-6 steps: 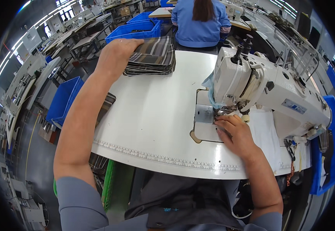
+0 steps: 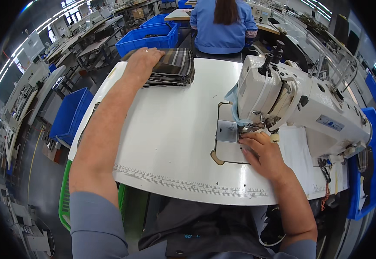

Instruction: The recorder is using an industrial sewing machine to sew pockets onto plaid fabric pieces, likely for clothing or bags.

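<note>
My left hand (image 2: 144, 60) reaches to the far left of the white sewing table (image 2: 170, 129), its fingers curled on the top of a stack of plaid fabric pieces (image 2: 175, 64). My right hand (image 2: 259, 151) rests by the metal needle plate (image 2: 227, 131) of a white industrial sewing machine (image 2: 309, 103), fingertips touching the area under the presser foot, thumb apart from the fingers. A light blue cloth (image 2: 235, 108) hangs at the machine head's left side. More dark fabric lies mostly hidden behind my left forearm.
Blue bins stand beyond the stack (image 2: 144, 41), at left (image 2: 67, 118) and at right (image 2: 369, 190). A green basket (image 2: 65, 194) is below the table's left side. A person in blue (image 2: 222, 30) sits ahead, facing away. Scissors (image 2: 324, 168) lie at the right edge.
My left hand has moved slightly down on the stack, and more fabric shows left of it. The view has shifted slightly. My right hand stays by the needle plate.
</note>
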`<state>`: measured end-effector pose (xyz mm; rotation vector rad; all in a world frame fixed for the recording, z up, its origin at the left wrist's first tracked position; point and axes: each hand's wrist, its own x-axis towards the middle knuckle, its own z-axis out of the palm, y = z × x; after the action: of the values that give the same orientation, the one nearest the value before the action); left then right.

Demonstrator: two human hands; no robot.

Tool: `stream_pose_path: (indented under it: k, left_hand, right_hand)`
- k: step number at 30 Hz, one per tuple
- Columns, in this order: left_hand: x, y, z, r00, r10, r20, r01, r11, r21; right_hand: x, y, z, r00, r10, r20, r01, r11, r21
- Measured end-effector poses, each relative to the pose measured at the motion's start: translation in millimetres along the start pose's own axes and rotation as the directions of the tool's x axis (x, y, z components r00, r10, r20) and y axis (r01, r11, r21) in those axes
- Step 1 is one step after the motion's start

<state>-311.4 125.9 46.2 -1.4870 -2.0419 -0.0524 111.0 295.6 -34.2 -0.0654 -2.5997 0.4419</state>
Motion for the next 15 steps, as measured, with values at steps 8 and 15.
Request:
stream_pose_path:
  k: [8, 15]
  left_hand:
    - [-41, 57, 45, 0.981, -0.172, -0.092, 0.156, 0.975, -0.161]
    - [-74, 160, -6, 0.976, 0.181, 0.124, -0.095, 0.858, -0.505]
  right_hand:
    - [-6, 2, -5, 1.000, 0.022, 0.015, -0.023, 0.999, 0.038]
    - [-7, 21, 10, 1.000, -0.010, -0.001, 0.011, 0.998, 0.060]
